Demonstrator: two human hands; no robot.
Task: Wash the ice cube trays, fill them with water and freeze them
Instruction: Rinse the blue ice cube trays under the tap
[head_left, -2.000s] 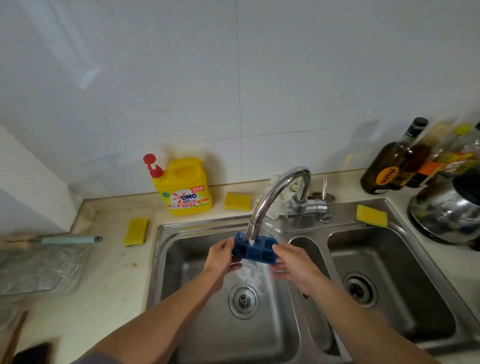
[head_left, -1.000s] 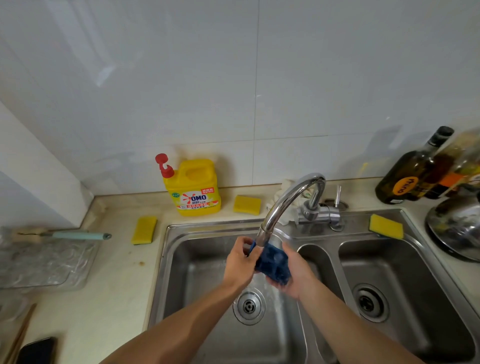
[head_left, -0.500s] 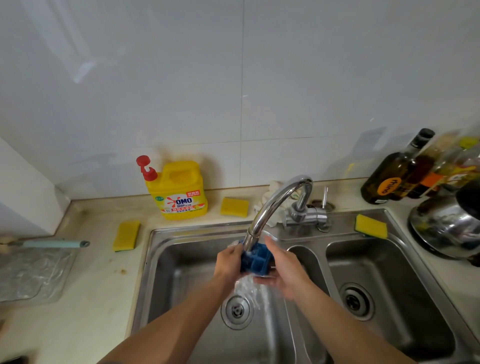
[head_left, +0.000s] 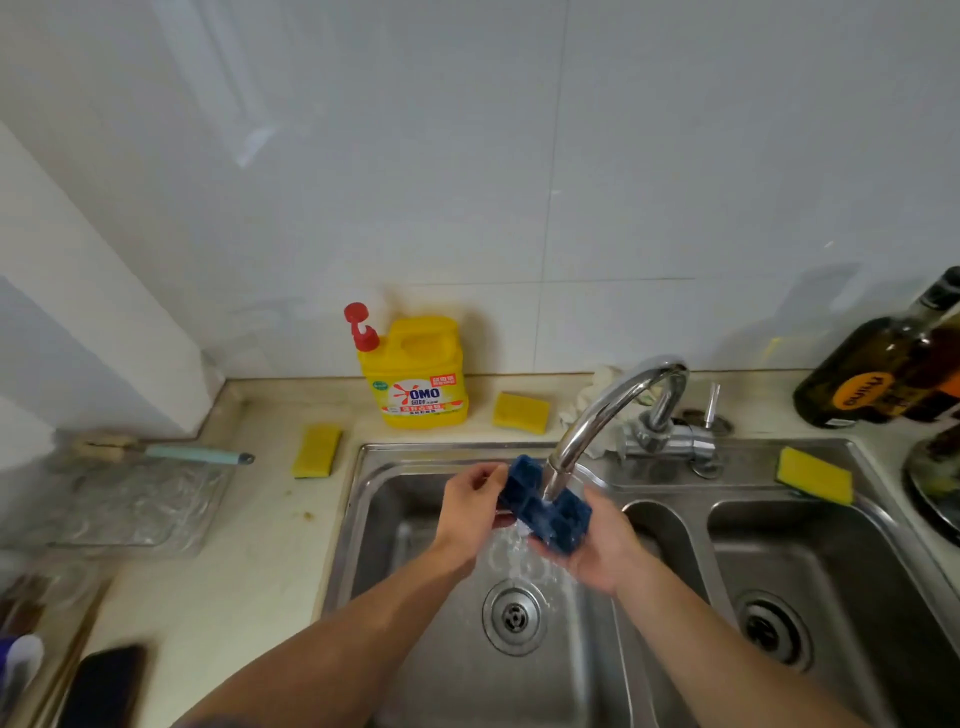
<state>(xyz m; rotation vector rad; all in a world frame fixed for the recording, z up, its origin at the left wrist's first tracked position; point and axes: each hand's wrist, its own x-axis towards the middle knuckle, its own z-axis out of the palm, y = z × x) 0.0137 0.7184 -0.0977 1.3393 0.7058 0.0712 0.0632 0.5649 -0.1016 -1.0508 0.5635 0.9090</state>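
The steel sink has 2 smooth basins. A blocky yellow plastic jug with a red pump reads "OMO". A dark glass bottle carries a round orange label, its lettering perhaps too blurred to read. Under the curved chrome tap, over the left basin, the left hand pinches 1 end of the blue gridded tray. The right hand cups the other end. A yellow sponge lies on the sink's rim.

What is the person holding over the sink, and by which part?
A blue ice cube tray, under the running tap. The left hand pinches its left end; the right hand grips its right end from below.
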